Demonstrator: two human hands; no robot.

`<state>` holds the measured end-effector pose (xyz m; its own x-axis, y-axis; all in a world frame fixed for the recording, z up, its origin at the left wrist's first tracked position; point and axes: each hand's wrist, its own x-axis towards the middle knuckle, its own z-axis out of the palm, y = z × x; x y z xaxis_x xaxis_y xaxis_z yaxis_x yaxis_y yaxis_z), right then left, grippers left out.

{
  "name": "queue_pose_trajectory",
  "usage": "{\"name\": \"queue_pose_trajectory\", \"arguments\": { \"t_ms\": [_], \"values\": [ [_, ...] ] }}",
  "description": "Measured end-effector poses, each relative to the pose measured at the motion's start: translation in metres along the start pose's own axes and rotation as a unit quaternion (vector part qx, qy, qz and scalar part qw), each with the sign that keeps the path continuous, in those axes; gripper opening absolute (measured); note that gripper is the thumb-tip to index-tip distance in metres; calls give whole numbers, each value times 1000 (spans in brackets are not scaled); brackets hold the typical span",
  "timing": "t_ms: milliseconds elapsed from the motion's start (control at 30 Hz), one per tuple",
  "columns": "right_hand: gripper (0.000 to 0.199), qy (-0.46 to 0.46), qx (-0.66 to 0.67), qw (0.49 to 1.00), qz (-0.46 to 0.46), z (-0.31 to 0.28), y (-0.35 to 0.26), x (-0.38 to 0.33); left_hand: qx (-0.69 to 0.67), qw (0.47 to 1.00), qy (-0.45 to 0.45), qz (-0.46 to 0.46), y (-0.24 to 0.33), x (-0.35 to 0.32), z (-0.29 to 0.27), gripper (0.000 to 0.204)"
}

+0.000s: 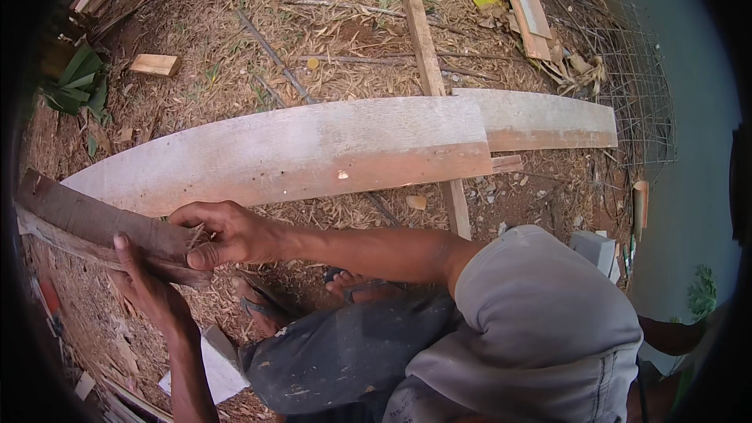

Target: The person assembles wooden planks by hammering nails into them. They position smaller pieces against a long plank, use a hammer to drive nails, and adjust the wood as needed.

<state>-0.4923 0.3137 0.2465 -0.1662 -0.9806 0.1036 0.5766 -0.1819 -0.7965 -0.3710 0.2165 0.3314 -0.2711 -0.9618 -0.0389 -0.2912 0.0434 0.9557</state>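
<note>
The right grip (227, 239) pinches the right end of a dark brown board (102, 215), thumb on the near side and fingers folded over the far edge. The left grip (153, 290) closes on the same board further left, its thumb laid up the near face and its fingers curled below, partly hidden. The board is held at the left of the scene, tilted, just in front of the left end of a long whitish plank (313, 153); whether the two touch I cannot tell.

The board looks stiff and dry, probably of moderate weight and not slippery. Its worn edges and the pale frayed bits (197, 235) by the right thumb suggest splinters, so the flat faces seem the kinder places to hold, with two hands set apart to stop it twisting.

Further out, the whitish plank overlaps a second whitish plank (556, 119) on the right, and a narrow batten (423, 39) runs beneath, from far to near. A small wood block (155, 64) lies far left on the straw-strewn ground (227, 19); wire mesh (642, 102) stands far right. Near the left forearm sits a white block (222, 368), beside sandalled feet (258, 305).
</note>
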Motion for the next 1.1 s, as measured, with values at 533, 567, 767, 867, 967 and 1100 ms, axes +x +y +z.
{"name": "queue_pose_trajectory", "arguments": {
  "t_ms": [533, 567, 767, 867, 967, 1100],
  "values": [
    [71, 400, -349, 848, 14, -161, -52, -112, -26, 864, -482, -144, -101, 79, 161, 50],
    [69, 409, -343, 845, 26, -165, -58, -120, -30, 864, -482, -143, -110, 80, 168, 49],
    [57, 478, -247, 835, 118, -178, -82, -160, 19, 900, -399, -175, -139, 88, 188, 28],
    [60, 536, -144, 812, 184, -188, -97, -170, -18, 962, -252, -104, -133, 99, 193, 42],
    [65, 532, -132, 815, 187, -197, -110, -172, -69, 942, -320, 76, -124, 104, 202, 64],
    [69, 526, -139, 812, 211, -209, -122, -170, -149, 865, -476, -51, -120, 109, 222, 73]
  ]
}}
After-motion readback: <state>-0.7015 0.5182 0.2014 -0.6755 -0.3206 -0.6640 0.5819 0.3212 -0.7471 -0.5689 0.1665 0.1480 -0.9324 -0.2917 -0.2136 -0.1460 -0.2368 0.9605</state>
